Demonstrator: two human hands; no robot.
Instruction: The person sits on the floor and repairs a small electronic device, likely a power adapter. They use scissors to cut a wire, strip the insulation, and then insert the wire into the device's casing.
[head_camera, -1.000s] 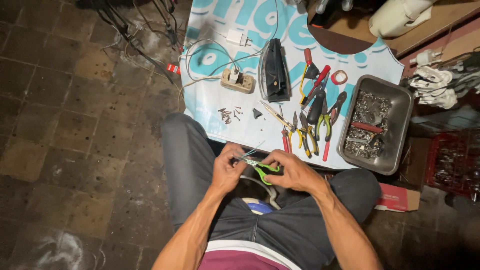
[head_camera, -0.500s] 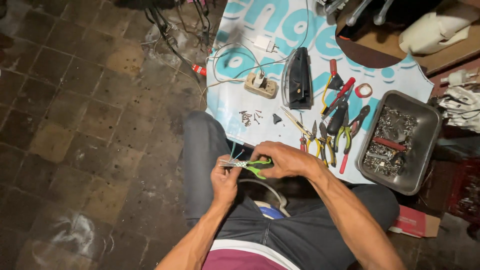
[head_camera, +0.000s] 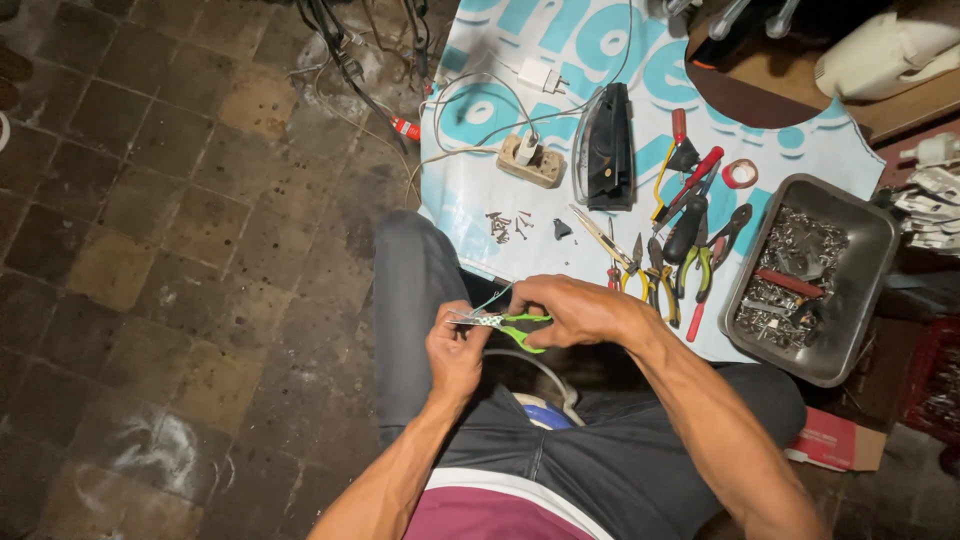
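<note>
We hold a pair of green-handled scissors (head_camera: 505, 325) over our lap, near the middle of the view, and its blades close on a thin wire (head_camera: 492, 300) that rises toward 1 o'clock. Our right hand (head_camera: 565, 308) is clenched around the green handles, and our left hand (head_camera: 455, 350) pinches the wire end and the blade tips between thumb and fingers. We judge that the main danger is here: the left fingertips lie touching the blades, so a strong squeeze can nick the skin, or can cut through the wire when only the cover should go. The cut piece can also fall on the dark tiled floor (head_camera: 150, 250) at 9 o'clock, where it is hard to find. A white cable (head_camera: 540, 375) loops just below the hands at 6 o'clock and can catch the elbow. At 12 o'clock lies the printed sheet (head_camera: 470, 200), with small screws (head_camera: 505, 225) near its edge at our knee; a knee movement can scatter them. At 2 o'clock lies a row of pliers (head_camera: 690, 250), then a metal tray (head_camera: 875, 290) full of parts at 3 o'clock, close to our right forearm. The black iron (head_camera: 610, 145) and the socket block (head_camera: 530, 160) lie farther at 12 o'clock. The most open room is on the left, over the floor.
</note>
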